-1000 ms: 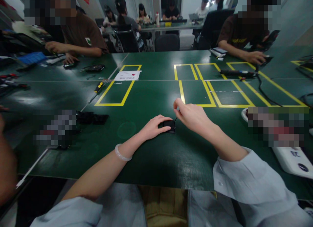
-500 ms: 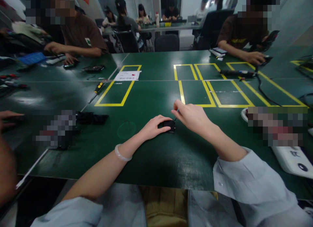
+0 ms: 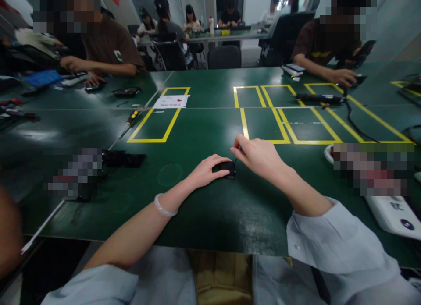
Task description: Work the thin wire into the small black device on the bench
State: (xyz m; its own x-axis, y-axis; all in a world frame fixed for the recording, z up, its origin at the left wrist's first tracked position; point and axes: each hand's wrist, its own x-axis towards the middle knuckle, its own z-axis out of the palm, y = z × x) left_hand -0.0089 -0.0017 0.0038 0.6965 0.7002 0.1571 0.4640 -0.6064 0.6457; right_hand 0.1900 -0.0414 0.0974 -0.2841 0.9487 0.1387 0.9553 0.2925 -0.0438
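Observation:
A small black device (image 3: 227, 168) lies on the green table (image 3: 204, 134) in front of me. My left hand (image 3: 205, 171) rests on it from the left, its fingers curled over the top, and presses it to the table. My right hand (image 3: 259, 158) hovers just right of it, its fingers pinched on a thin dark tool (image 3: 237, 158) whose tip points down at the device's right end. A pale bangle (image 3: 163, 207) circles my left wrist.
Yellow tape rectangles (image 3: 263, 121) mark the table beyond my hands. A yellow-handled screwdriver (image 3: 131, 119) and black parts (image 3: 123, 158) lie to the left, a white device (image 3: 394, 215) to the right. Other people sit across the table and at the left edge.
My right hand has dropped slightly and moved closer to the device. A hand at the left edge came into view and withdrew. My left hand has not moved.

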